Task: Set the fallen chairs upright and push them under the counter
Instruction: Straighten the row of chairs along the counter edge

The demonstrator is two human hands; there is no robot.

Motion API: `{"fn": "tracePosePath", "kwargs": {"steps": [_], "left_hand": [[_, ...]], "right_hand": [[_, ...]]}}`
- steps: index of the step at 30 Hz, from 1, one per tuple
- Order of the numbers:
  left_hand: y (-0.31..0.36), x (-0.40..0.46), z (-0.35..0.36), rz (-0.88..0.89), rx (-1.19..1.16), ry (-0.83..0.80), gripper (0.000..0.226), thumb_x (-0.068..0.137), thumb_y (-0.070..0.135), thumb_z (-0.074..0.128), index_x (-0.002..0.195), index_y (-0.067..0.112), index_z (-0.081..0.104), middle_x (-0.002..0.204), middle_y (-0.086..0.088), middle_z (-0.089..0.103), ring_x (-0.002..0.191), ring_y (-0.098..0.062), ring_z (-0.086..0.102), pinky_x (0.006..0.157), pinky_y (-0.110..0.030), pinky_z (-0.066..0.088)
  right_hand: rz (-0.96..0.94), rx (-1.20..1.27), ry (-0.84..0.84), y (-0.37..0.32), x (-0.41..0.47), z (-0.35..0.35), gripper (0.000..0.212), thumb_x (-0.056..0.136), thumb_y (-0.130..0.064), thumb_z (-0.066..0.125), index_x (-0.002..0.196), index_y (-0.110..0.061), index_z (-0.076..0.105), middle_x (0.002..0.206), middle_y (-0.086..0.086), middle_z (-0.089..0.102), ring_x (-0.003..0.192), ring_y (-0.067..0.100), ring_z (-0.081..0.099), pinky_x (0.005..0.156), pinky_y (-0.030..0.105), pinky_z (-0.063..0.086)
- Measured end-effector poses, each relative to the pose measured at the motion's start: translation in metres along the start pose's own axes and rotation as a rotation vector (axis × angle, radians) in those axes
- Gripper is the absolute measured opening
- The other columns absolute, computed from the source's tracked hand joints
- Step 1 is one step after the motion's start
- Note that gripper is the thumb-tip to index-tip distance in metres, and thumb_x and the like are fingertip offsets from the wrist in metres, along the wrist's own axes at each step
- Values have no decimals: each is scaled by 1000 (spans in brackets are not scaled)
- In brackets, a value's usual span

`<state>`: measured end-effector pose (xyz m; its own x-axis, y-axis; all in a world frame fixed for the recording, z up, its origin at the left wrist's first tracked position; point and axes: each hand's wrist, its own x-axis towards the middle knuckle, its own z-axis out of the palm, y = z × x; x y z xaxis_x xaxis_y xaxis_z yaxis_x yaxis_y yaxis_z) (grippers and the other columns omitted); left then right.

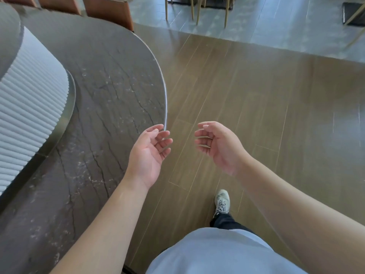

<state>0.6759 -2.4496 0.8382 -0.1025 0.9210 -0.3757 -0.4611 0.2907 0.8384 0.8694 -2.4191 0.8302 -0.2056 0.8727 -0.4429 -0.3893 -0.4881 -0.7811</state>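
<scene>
Both the left hand [150, 153] and right hand [219, 147] hang loosely curled, holding nothing. Brown leather-backed chairs [107, 11] stand far ahead, tucked against the dark veined stone counter [110, 80] (no fallen chair visible); walking on risks overlooking one.

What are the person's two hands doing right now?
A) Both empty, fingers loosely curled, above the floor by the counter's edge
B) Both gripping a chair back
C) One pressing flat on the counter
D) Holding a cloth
A: the left hand and right hand hold nothing, fingers relaxed, beside the counter edge.
</scene>
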Motion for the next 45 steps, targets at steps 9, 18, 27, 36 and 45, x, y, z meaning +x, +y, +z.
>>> {"fn": "tracePosePath", "kwargs": {"steps": [9, 18, 27, 36, 45], "left_hand": [[14, 84, 117, 63, 39, -42, 21, 92, 25, 50, 107, 21, 64, 96, 2, 69, 86, -15, 65, 76, -31, 46], [32, 152, 153, 88, 18, -24, 21, 96, 22, 45, 107, 21, 63, 94, 3, 68, 85, -15, 64, 76, -31, 46], [59, 267, 153, 71, -53, -3, 21, 96, 22, 46, 107, 20, 64, 94, 2, 69, 85, -17, 64, 79, -32, 46], [113, 403, 144, 67, -86, -67, 22, 93, 25, 50, 108, 22, 65, 99, 1, 69, 89, -17, 65, 77, -30, 48], [153, 478, 135, 76, -68, -54, 23, 94, 23, 47, 109, 22, 65, 99, 1, 69, 89, -16, 65, 78, -32, 47]], "right_hand": [[-41, -23, -38, -96, 69, -70, 23, 76, -23, 58, 97, -16, 66, 84, 3, 68, 70, 18, 64, 65, 30, 53], [-84, -25, -3, -150, 131, -92, 15, 88, -18, 53, 97, -15, 65, 84, 3, 67, 72, 18, 62, 68, 31, 50], [-73, -76, 40, -195, 238, -75, 23, 76, -23, 56, 95, -15, 65, 82, 2, 68, 70, 18, 63, 66, 31, 51], [-73, -169, 69, -254, 360, -28, 23, 73, -22, 58, 94, -16, 65, 81, 2, 68, 68, 19, 62, 65, 31, 51], [-80, -165, 57, -287, 440, -2, 21, 73, -21, 59, 93, -16, 66, 81, 3, 69, 69, 19, 62, 67, 34, 49]]}}
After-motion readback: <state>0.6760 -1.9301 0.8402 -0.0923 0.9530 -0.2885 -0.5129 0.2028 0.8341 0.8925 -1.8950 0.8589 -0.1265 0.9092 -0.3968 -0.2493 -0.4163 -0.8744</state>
